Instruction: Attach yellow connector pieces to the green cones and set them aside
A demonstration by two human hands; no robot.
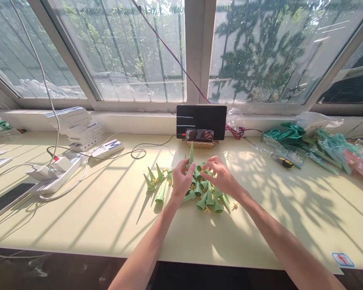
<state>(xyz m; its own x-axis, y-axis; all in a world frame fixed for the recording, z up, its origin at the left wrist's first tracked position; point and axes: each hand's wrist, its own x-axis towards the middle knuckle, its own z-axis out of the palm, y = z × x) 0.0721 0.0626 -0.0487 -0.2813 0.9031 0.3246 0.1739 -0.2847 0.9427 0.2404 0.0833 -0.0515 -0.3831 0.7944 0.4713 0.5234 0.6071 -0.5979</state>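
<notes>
Upright in my left hand (182, 179) is a green cone (191, 154), its tip pointing up and its base hidden by my fingers. My right hand (219, 174) hovers over the right side of a pile of green cones (210, 197), thumb and fingers curled toward each other; whatever they pinch, if anything, is too small to make out. Several green cones (159, 172) stand on their bases to the left, and one cone (161, 192) lies near them. Small yellow pieces (235, 206) are scattered among the cones.
A tablet (201, 117) and a phone (199, 135) stand propped at the back. On the left are white boxes (107, 149), a power strip (59, 175) and loose cables. Plastic bags (323, 145) and a black-and-yellow tool (286, 162) lie at the right.
</notes>
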